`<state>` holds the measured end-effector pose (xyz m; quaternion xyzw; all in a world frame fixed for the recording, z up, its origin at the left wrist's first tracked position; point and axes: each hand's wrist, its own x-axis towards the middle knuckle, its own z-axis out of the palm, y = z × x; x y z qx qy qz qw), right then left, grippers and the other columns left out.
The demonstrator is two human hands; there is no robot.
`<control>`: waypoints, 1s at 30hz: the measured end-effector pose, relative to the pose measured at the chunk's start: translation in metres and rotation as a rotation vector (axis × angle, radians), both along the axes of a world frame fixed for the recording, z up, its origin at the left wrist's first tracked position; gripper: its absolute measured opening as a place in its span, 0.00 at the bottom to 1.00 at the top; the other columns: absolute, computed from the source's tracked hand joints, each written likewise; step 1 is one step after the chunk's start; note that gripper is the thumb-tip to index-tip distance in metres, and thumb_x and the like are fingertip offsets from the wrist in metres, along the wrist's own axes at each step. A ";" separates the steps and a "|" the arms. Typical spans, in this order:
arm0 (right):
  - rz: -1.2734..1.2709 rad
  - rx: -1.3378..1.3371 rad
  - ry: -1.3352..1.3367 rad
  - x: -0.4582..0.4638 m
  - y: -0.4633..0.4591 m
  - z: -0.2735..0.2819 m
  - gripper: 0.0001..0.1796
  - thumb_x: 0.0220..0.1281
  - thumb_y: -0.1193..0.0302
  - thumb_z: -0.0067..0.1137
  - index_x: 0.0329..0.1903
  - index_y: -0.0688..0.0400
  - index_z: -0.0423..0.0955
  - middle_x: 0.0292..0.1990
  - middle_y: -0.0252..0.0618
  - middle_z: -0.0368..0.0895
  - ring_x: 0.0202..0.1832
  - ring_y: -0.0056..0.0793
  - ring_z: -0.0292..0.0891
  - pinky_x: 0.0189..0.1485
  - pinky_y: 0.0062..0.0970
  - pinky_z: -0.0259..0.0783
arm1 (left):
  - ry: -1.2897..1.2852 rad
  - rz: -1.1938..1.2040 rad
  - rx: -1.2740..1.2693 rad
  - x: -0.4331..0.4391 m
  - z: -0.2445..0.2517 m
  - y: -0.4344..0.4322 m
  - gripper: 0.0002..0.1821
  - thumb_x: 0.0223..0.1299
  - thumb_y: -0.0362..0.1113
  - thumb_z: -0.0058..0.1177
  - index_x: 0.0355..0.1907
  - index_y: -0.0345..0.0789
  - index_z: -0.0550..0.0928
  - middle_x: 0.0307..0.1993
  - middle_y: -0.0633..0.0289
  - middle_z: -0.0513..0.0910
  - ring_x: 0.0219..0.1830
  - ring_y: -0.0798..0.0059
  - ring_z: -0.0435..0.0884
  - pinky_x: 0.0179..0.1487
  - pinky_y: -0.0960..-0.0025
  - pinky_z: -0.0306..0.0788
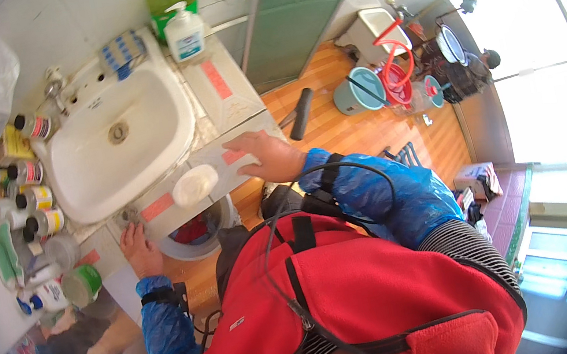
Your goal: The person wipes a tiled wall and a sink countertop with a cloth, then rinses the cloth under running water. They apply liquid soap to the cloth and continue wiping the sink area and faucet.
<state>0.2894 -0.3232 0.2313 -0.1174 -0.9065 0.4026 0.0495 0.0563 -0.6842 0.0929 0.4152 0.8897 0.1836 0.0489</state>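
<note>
My right hand (270, 157) is spread over the tiled counter edge (213, 157), thumb and fingers apart, holding nothing. My left hand (140, 251) rests at the counter's front edge, its fingers near a small dark grey object (129, 215). Between the two hands an oval white item (196, 186), perhaps a bar of soap or a dish, lies on the counter's edge. Beyond it is a white washbasin (114, 159) with a drain and no standing water visible. Below the counter, partly hidden by it, a pale round tub (223, 220) holds red and blue cloth (192, 231).
Bottles (39, 198), a green-and-white sponge (5, 254) and a green tub (82, 285) crowd the left side. A white pump bottle (184, 34) stands behind the basin's right corner. On the wooden floor are a light-blue bucket (359, 91) and a red bucket (395, 84).
</note>
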 end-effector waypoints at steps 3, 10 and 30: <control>-0.303 0.057 0.139 0.049 0.032 0.021 0.21 0.61 0.75 0.61 0.58 0.59 0.76 0.49 0.51 0.80 0.52 0.52 0.77 0.56 0.40 0.74 | 0.003 0.052 0.061 -0.013 -0.005 0.000 0.25 0.52 0.24 0.52 0.57 0.36 0.82 0.59 0.52 0.79 0.63 0.50 0.73 0.70 0.54 0.64; -0.380 0.232 0.025 0.100 0.120 0.036 0.25 0.58 0.79 0.57 0.61 0.56 0.73 0.52 0.51 0.78 0.56 0.55 0.74 0.59 0.43 0.72 | -0.553 0.575 0.425 -0.036 0.018 -0.015 0.25 0.58 0.26 0.49 0.60 0.32 0.81 0.54 0.51 0.83 0.52 0.69 0.81 0.57 0.69 0.73; 0.446 -0.100 -0.090 0.085 0.247 -0.027 0.18 0.60 0.64 0.65 0.52 0.50 0.73 0.47 0.41 0.77 0.49 0.50 0.78 0.49 0.45 0.75 | -0.052 0.927 0.791 0.148 0.228 0.178 0.17 0.73 0.32 0.49 0.58 0.26 0.79 0.58 0.54 0.78 0.57 0.66 0.78 0.62 0.67 0.72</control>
